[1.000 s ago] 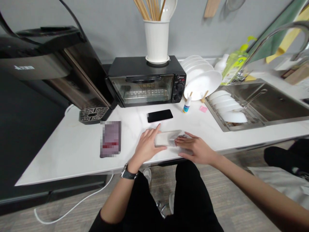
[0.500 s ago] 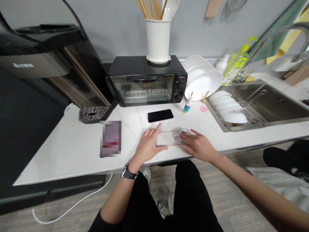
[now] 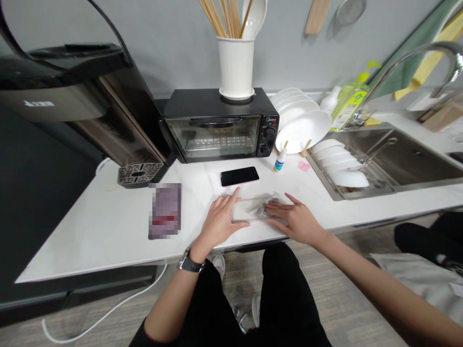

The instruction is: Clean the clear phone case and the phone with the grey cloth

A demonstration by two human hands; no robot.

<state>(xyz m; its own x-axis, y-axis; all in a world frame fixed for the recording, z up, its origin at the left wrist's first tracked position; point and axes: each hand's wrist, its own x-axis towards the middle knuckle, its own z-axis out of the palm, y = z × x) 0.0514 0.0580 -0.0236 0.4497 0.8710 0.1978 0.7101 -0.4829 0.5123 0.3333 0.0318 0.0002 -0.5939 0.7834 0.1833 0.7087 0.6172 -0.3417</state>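
Observation:
A clear phone case lies flat on the white counter near its front edge. My left hand holds the case's left end, thumb at the near edge and index finger at the far edge. My right hand presses a crumpled whitish wipe onto the right part of the case, its fingers partly covering it. Just beyond the case rests a phone, dark screen up. A small white bottle with a blue label stands to the phone's right, beside a pink sticky note.
A toaster oven backs the counter, with a white chopstick holder on top. At left stand a drinks machine and a blurred-out purple packet. White plates and a sink are at right.
My right hand and the wipe have slid a little to the left over the phone case. My left hand keeps its hold. The camera view has tilted slightly.

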